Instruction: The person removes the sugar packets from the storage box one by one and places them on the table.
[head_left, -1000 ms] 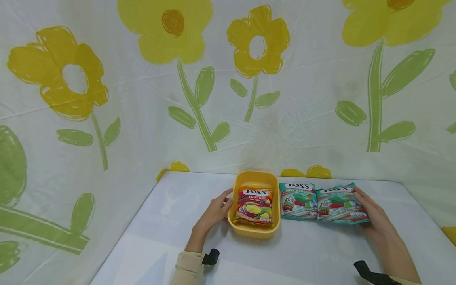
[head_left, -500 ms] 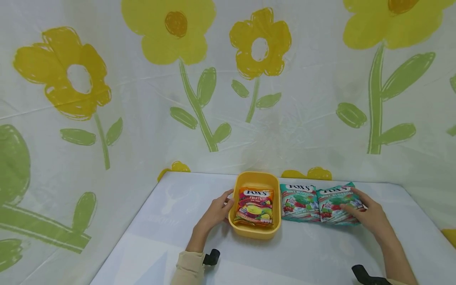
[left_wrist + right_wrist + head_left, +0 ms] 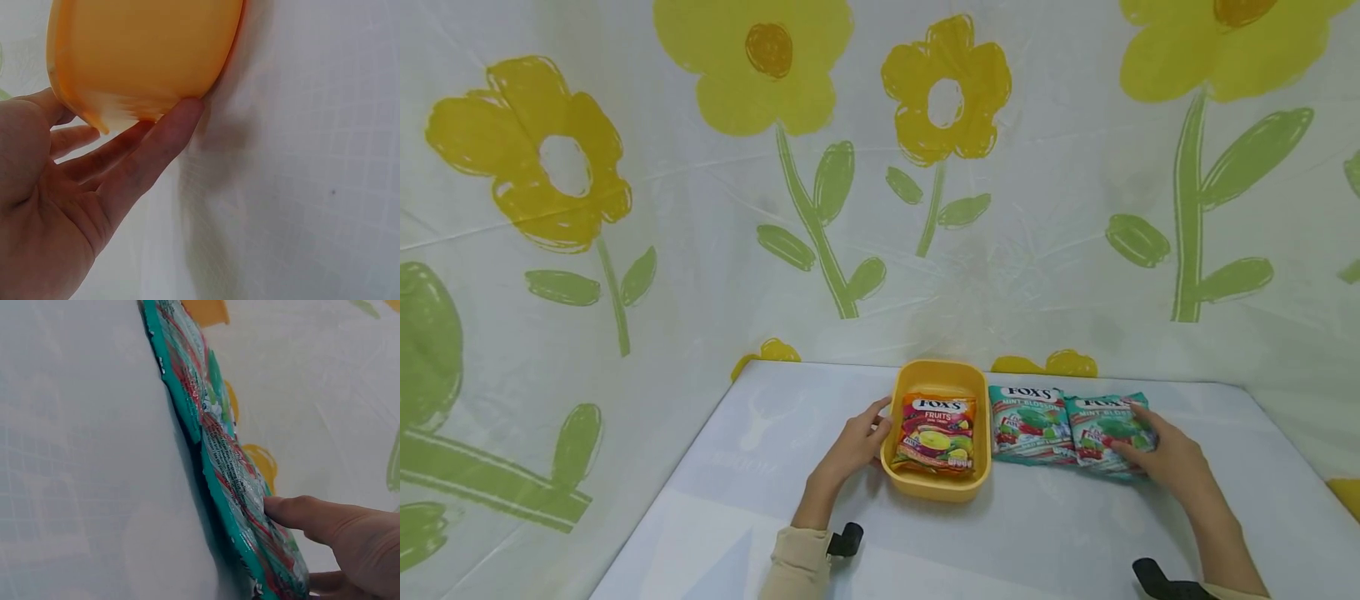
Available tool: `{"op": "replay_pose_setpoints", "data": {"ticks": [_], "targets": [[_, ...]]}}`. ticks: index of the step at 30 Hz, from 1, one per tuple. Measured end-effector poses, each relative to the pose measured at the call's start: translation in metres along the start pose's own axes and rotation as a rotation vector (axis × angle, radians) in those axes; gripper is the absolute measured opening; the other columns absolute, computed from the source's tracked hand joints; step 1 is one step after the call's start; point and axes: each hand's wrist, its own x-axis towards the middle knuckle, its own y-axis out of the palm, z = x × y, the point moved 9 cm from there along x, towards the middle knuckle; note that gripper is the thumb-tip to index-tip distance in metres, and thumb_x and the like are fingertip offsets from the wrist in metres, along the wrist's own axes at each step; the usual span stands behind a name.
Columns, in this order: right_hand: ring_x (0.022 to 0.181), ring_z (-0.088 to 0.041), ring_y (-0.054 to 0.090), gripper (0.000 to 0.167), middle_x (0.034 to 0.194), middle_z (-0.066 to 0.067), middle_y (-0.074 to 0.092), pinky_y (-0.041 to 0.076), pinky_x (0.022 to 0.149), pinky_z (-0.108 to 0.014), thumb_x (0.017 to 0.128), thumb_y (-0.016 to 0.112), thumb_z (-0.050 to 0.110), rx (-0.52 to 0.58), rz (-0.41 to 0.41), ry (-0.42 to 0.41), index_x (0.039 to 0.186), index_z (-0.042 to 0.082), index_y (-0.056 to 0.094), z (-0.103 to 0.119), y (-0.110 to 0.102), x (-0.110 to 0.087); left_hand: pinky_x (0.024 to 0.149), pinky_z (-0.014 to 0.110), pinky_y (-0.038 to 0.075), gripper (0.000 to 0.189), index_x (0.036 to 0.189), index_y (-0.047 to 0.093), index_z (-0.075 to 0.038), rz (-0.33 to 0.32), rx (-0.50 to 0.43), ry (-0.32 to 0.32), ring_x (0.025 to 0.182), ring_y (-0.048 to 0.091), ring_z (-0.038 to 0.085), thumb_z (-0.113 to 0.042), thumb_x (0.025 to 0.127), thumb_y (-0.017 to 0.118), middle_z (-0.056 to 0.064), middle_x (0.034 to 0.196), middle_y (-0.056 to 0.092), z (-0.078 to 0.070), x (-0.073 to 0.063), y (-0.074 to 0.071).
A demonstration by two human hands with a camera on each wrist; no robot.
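A yellow plastic box point(image 3: 934, 492) holds a red-and-orange bag of Fox's Fruits candy point(image 3: 934, 435). My left hand point(image 3: 855, 442) touches the box's left outer wall with extended fingers; in the left wrist view the fingertips point(image 3: 187, 112) lie against that wall. My right hand point(image 3: 1176, 462) spans the right end of a teal bag of Fox's Mint Blossom candy point(image 3: 1101, 433), the thumb on its printed front and the fingers at its far right edge. A second teal candy bag point(image 3: 1030, 423) lies between it and the box, the two bags edge to edge.
The white table point(image 3: 1000, 542) ends close behind the box and bags, against a white flower-printed backdrop point(image 3: 1045, 250). Black wrist mounts point(image 3: 846, 542) show on both forearms.
My right hand has shifted left, bringing its thumb onto the right teal bag's front. That bag's right end has come down and in. The left hand and the box have stayed put.
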Motion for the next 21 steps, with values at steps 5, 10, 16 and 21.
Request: {"op": "replay_pose_setpoints", "data": {"ticks": [5,10,16,21], "targets": [[0.119,-0.067,0.038,0.095,0.137,-0.047,0.034,0.042,0.087,-0.074,0.087,0.063,0.060,-0.036,0.024,0.006,0.148,-0.005,0.029,-0.0037,0.0015,0.0006,0.058,0.028,0.060,0.051,0.153,0.034,-0.014,-0.002,0.014,-0.008,0.090,0.067,0.021,-0.031,0.106,0.042,0.020,0.126,0.060,-0.0004,-0.0003,0.0005],[0.121,-0.066,0.036,0.093,0.138,-0.047,0.034,0.041,0.090,-0.075,0.089,0.061,0.059,-0.048,0.031,0.003,0.147,-0.006,0.030,-0.0024,0.0024,-0.0018,0.058,0.027,0.060,0.050,0.153,0.034,-0.013,-0.003,0.021,-0.007,0.092,0.067,0.022,-0.029,0.106,0.042,0.021,0.126,0.060,-0.0017,-0.0008,-0.0002],[0.122,-0.066,0.035,0.092,0.138,-0.047,0.033,0.040,0.091,-0.075,0.089,0.060,0.059,-0.045,0.037,0.007,0.145,-0.008,0.031,-0.0004,0.0020,-0.0046,0.059,0.028,0.061,0.050,0.153,0.033,-0.013,0.001,0.019,-0.014,0.092,0.067,0.022,-0.028,0.106,0.042,0.021,0.127,0.060,-0.0025,-0.0016,-0.0002],[0.121,-0.067,0.035,0.090,0.138,-0.047,0.034,0.042,0.088,-0.075,0.089,0.061,0.058,-0.045,0.035,0.006,0.145,-0.008,0.032,0.0004,0.0010,-0.0055,0.058,0.028,0.061,0.050,0.153,0.033,-0.012,0.002,0.015,-0.005,0.091,0.068,0.022,-0.028,0.106,0.042,0.021,0.126,0.060,-0.0031,-0.0019,0.0004]]}}
